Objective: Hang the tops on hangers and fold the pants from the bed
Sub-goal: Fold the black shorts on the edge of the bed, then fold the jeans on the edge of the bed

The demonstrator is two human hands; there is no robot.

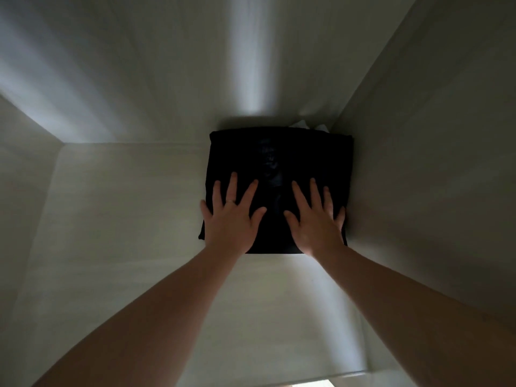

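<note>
A folded black garment (279,157), squared into a neat block, lies on a pale shelf (134,219) inside a dim closet compartment, close to the right wall. My left hand (233,216) lies flat on its near left part with fingers spread and a ring on one finger. My right hand (315,216) lies flat on its near right part, fingers also spread. Both palms press down on the fabric. No hangers or tops are in view.
The right side wall (418,163) stands just beside the garment. Something white (301,124) pokes out behind the garment at the back corner. The back wall (167,79) rises behind, and the shelf's front edge (343,376) shows at the bottom.
</note>
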